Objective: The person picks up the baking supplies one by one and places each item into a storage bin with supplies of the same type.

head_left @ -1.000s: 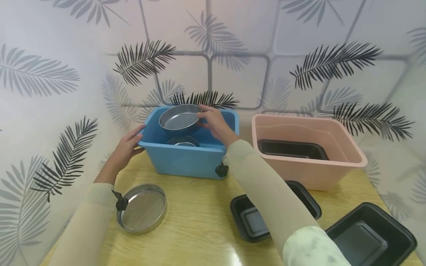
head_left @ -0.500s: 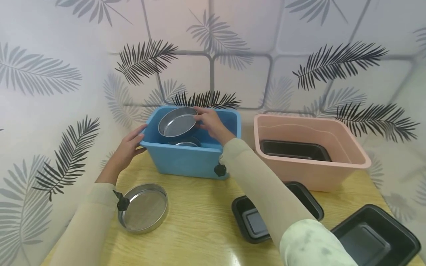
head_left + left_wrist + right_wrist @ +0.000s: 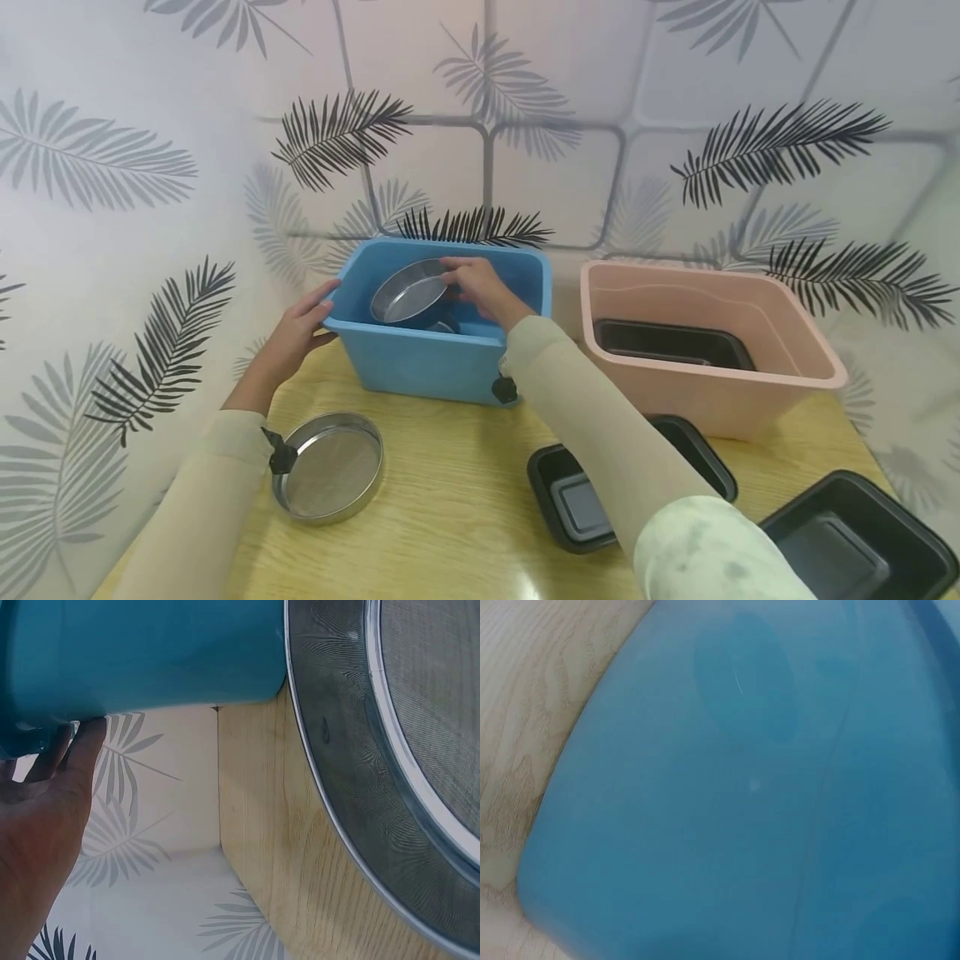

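My right hand pinches the right edge of a round metal sieve, tilted inside the blue plastic tub. Below it in the tub, another round metal piece is mostly hidden. At the tub's left end, my left hand grips the rim; the left wrist view shows its fingers against the tub's edge. A round sieve with fine mesh lies on the table below my left forearm. In the right wrist view, only the tub's outer wall and some table show; the hand is out of sight.
To the right stands a pink tub holding a black loaf pan. More black loaf pans lie on the wooden table, partly under my right forearm, and one at the right edge. A patterned wall backs the table.
The sieve in my right hand has come down deeper into the blue tub, covering more of the piece beneath. My left hand stays on the rim. The whole view has shifted slightly.
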`<state>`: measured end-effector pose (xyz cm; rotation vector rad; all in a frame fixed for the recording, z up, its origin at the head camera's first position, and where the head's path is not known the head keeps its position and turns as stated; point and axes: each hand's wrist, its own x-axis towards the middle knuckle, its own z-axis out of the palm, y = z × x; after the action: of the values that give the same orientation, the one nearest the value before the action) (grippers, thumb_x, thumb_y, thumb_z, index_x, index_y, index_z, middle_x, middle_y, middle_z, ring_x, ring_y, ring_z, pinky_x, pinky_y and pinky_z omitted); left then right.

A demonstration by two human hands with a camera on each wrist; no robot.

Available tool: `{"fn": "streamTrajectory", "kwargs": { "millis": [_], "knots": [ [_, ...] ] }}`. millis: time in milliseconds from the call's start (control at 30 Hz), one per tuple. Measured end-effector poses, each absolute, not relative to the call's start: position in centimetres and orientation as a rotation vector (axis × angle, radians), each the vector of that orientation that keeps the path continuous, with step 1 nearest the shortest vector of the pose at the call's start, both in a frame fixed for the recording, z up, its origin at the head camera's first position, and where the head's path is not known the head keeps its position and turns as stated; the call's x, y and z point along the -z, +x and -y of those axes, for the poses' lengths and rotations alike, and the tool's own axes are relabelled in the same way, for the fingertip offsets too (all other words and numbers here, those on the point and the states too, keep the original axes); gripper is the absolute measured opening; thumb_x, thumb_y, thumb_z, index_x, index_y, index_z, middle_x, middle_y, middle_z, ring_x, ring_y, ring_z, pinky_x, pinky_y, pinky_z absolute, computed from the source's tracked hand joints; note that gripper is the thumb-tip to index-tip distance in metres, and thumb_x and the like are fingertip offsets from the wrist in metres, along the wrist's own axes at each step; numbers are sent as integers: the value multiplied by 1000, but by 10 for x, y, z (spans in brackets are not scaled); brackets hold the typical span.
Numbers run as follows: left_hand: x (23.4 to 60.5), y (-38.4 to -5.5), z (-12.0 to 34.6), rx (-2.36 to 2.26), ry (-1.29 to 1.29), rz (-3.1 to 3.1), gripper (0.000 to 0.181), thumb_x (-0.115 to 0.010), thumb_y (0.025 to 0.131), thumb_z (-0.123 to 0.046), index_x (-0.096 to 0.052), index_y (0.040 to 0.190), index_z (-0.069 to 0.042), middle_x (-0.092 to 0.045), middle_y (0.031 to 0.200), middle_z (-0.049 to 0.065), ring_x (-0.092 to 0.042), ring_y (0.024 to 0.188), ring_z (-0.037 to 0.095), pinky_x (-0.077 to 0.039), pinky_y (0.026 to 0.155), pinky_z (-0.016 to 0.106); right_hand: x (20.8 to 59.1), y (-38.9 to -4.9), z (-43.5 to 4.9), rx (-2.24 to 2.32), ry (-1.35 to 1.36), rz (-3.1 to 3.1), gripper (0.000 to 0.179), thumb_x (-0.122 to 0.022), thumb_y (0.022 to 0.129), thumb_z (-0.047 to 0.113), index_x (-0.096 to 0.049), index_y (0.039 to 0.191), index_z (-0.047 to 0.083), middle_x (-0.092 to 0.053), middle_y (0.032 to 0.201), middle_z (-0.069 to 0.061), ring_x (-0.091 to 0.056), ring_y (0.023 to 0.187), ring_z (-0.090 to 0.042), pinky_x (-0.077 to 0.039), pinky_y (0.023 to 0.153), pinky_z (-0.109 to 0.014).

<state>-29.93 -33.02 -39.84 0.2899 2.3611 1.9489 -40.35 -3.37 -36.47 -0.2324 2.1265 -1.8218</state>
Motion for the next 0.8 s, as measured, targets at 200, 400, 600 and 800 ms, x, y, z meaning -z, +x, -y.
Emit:
{"fn": "streamTrajectory", "kwargs": {
  "millis": [200,400,600,800],
  "knots": [
    [398,-300,329,-1954,272,-2358,59,-37,111,-34,-15,164,-18,-11,169,16,-23,152,40,-28,118,60,367,-404,32,1798,-295,-2132,53,-62,99,5,-49,150,8,-51,150,-14,-60,127,-34,-47,110,-45],
    [404,-303,331,-1959,279,-2369,60,-38,110,-38,-18,163,-20,-14,169,15,-26,151,38,-29,118,59,369,-402,31,1634,-320,-2246,55,-63,98,5,-48,150,7,-45,155,-16,-59,129,-33,-49,108,-43],
    [404,-301,331,-1952,279,-2378,60,-38,110,-39,-18,163,-20,-13,169,14,-26,151,38,-29,118,59,368,-397,29,1465,-345,-2331,54,-60,100,6,-47,151,11,-45,156,-12,-51,137,-31,-40,115,-47],
    [404,-301,331,-1952,307,-2386,59,-36,111,-38,-18,163,-19,-11,169,14,-26,151,39,-29,118,60,369,-397,27,1396,-369,-2366,55,-57,101,6,-44,154,13,-36,162,-9,-36,148,-31,-31,121,-51]
  ]
}}
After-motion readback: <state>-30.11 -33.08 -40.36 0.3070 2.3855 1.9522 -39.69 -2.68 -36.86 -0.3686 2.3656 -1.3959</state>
